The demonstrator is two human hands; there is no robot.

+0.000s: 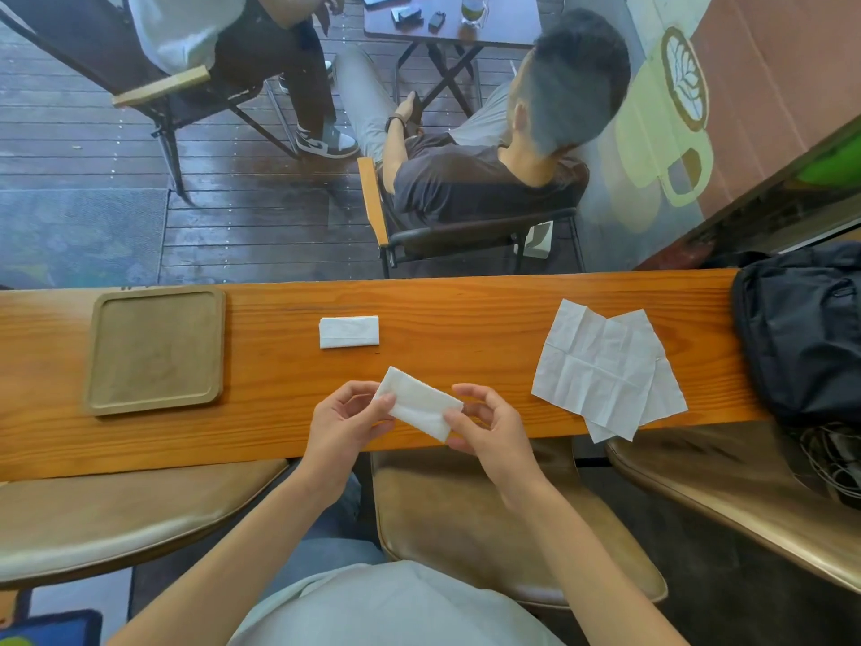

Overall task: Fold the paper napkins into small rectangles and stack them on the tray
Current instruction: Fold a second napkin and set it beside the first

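Note:
A folded white napkin is held just above the wooden counter's near edge, tilted down to the right. My left hand pinches its left end and my right hand pinches its right end. Another napkin, folded into a small rectangle, lies flat on the counter beyond my hands. To the right lie two unfolded napkins, overlapping, one hanging over the near edge. The square brown tray sits at the left of the counter with nothing on it.
The narrow wooden counter runs left to right. A black bag rests at its right end. Tan stools stand below the near edge. Beyond the counter, a person sits in a chair on a lower wooden deck.

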